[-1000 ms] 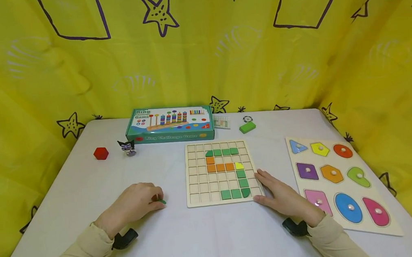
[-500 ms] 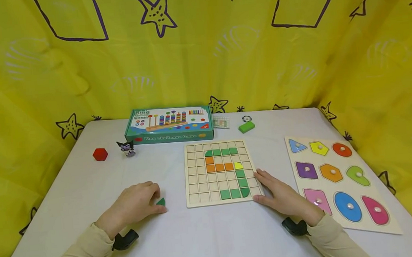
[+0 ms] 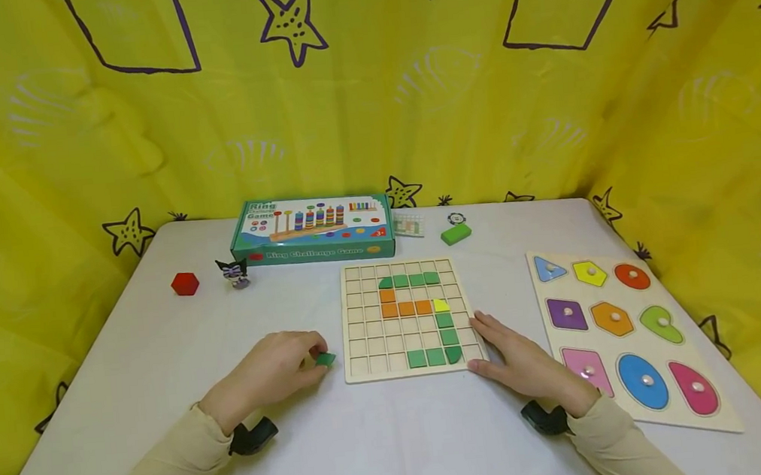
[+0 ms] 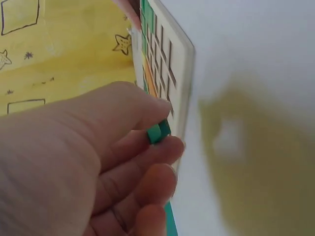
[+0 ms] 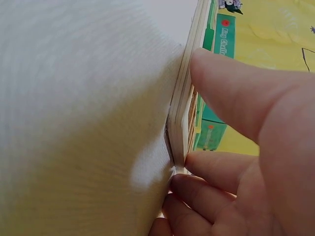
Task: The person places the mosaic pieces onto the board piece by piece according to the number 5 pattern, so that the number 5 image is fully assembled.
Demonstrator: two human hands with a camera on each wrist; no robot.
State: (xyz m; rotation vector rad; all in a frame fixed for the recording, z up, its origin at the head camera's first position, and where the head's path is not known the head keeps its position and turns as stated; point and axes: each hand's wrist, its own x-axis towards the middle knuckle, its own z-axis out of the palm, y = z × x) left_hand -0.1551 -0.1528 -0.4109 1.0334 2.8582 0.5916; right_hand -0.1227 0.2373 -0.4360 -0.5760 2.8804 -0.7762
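Between thumb and fingers, my left hand [image 3: 270,377] pinches a small green tile [image 3: 325,359], just left of the wooden grid board [image 3: 360,348]. The left wrist view shows the tile's green edge [image 4: 156,132] at the fingertips, the board behind it. Green, orange and yellow tiles make a bent, S-like figure on the board, with a yellow tile [image 3: 441,305] at the right bend. My right hand [image 3: 523,361] rests at the board's lower right corner, fingers extended along its side; its thumb [image 5: 216,73] touches the board's edge in the right wrist view.
A knob puzzle board [image 3: 601,354] lies at the right. Behind the grid board stand a Ring Challenge Game box [image 3: 314,252], a pattern card [image 3: 410,225] and a green block [image 3: 456,234]. A red hexagon [image 3: 185,284] and a small figurine [image 3: 236,274] sit at left.
My left hand has moved right with the green tile, closer to the board's left edge. The tile was turned in the fingers. My right hand stays in place.
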